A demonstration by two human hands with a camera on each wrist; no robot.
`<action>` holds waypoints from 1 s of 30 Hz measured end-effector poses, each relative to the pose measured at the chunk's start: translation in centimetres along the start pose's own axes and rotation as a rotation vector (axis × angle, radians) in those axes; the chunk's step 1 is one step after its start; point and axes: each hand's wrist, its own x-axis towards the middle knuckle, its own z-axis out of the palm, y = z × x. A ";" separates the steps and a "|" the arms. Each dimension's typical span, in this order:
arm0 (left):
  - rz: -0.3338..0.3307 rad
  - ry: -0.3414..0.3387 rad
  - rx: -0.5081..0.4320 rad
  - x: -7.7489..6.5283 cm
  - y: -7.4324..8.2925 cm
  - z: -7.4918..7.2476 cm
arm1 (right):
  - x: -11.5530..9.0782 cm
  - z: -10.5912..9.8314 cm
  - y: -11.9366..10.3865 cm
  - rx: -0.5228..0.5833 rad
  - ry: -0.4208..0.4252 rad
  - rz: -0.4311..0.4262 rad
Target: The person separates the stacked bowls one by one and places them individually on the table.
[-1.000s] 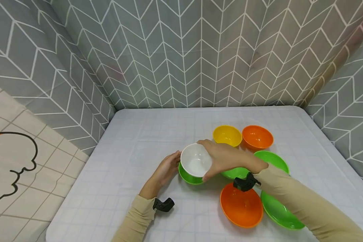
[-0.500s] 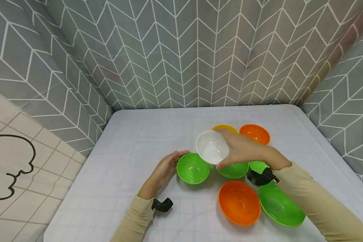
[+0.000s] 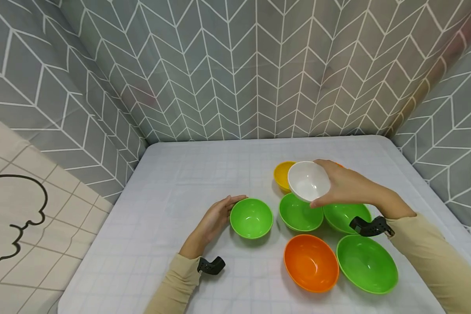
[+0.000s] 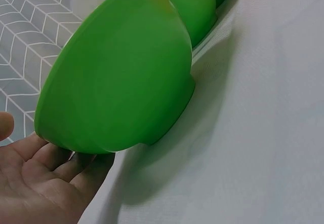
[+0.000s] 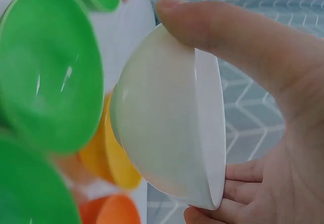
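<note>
My right hand (image 3: 345,185) holds a white bowl (image 3: 308,179) by its rim, thumb on one side and fingers on the other. The bowl is up in the air, overlapping a yellow bowl (image 3: 280,175) and a green bowl (image 3: 299,213) in the head view. On the table to the left, another green bowl (image 3: 251,219) stands upright. Beside it lies my left hand (image 3: 216,220), its extended fingers (image 4: 91,176) against the bowl's outer side in the left wrist view.
A large orange bowl (image 3: 311,264) and a large green bowl (image 3: 366,264) stand at the front right. Behind them is one more green bowl (image 3: 345,216), partly under my right wrist. My right hand mostly hides an orange bowl (image 5: 114,211) at the back. Patterned curtains (image 3: 235,69) surround the table (image 3: 172,183).
My right hand has lifted the white bowl off the left green bowl and carried it right, towards the yellow bowl. My left hand has stayed beside the green bowl.
</note>
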 end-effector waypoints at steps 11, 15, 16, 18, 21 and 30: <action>-0.006 0.008 0.009 0.1 0.0 0.1 | -2.6 -1.7 3.5 0.048 0.041 0.049; -0.017 0.019 0.007 0.1 0.0 0.1 | -3.3 -2.1 4.8 0.047 0.056 0.069; -0.019 0.021 0.005 0.1 0.0 0.1 | -3.4 -2.2 5.1 0.051 0.059 0.071; -0.026 0.027 0.002 0.2 0.0 0.1 | -3.6 -2.4 5.7 0.058 0.065 0.074; -0.025 0.024 0.006 0.1 0.0 0.1 | -3.9 -2.7 6.7 0.064 0.081 0.069; -0.012 0.009 0.020 0.2 -0.1 0.2 | -4.9 -3.2 9.1 0.055 0.077 0.164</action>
